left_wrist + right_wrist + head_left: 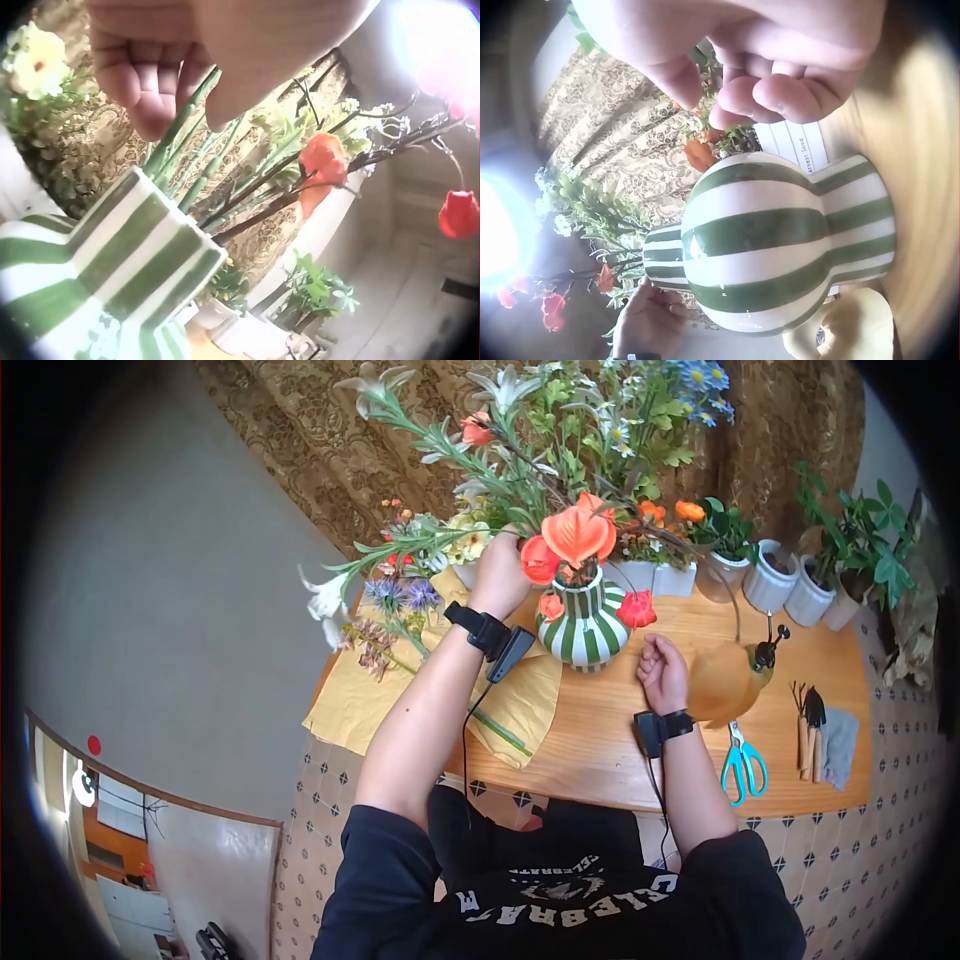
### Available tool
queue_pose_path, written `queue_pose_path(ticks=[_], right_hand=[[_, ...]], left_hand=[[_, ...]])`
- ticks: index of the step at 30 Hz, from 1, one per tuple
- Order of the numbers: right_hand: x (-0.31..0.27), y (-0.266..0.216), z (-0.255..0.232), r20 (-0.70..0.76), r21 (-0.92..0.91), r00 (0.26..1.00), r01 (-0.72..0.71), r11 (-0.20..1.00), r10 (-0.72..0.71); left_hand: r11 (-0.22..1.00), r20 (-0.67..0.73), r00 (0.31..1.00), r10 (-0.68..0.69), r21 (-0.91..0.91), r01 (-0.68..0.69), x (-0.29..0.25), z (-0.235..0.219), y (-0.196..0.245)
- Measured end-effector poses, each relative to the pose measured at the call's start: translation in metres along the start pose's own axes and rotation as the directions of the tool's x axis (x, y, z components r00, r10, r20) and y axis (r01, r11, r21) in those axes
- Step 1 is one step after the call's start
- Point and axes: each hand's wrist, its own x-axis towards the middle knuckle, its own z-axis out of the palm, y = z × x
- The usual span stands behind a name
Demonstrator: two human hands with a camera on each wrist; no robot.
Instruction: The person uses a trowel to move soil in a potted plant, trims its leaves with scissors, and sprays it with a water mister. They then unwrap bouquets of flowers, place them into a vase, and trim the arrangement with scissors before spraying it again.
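Observation:
A green-and-white striped vase (pixel 585 638) stands on the wooden table, filled with tall artificial flowers. At its neck, my left hand (pixel 503 582) pinches a green flower stem (pixel 182 120) between thumb and fingers, just above the rim. The stem's lower end is hidden inside the vase. Large coral blooms (pixel 578 535) hang in front of the neck, and a white lily (pixel 327 600) reaches out to the left. My right hand (pixel 663 675) is beside the vase's right side, fingers loosely curled and holding nothing; in the right wrist view the striped belly (pixel 754 232) is close by.
Yellow wrapping paper (pixel 350 705) with purple flowers (pixel 420 596) lies at the left. Teal-handled scissors (pixel 743 768), small garden tools (pixel 812 730), a grey cloth (pixel 838 745) and an amber watering can (pixel 725 682) are at the right. Potted plants (pixel 772 575) line the back edge.

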Motion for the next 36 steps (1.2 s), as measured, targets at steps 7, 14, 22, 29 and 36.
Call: queue_pose_path(ticks=[7, 14, 22, 29, 36], right_hand=[[0.005, 0.007, -0.004, -0.028, -0.056, 0.999, 0.024, 0.998, -0.025], [-0.013, 0.001, 0.024, -0.119, 0.073, 0.992, -0.038, 0.997, 0.047], [-0.028, -0.009, 0.048, -0.167, 0.045, 0.982, -0.085, 0.995, 0.091], [-0.003, 0.006, 0.005, -0.006, -0.062, 0.997, -0.083, 0.995, 0.082], [0.002, 0.011, -0.003, 0.020, -0.031, 0.998, -0.065, 0.997, 0.066]], left_hand=[[0.949, -0.077, 0.996, -0.033, -0.317, 0.006, 0.004, -0.009, 0.021], [0.993, -0.095, 0.991, 0.098, -0.058, -0.104, -0.005, 0.006, 0.009], [0.988, -0.125, 0.988, 0.092, -0.111, -0.106, -0.011, 0.019, 0.002], [0.900, -0.055, 0.985, -0.165, -0.417, 0.128, -0.014, 0.015, 0.006], [0.970, -0.097, 0.991, -0.095, -0.232, 0.070, -0.010, 0.026, -0.005]])
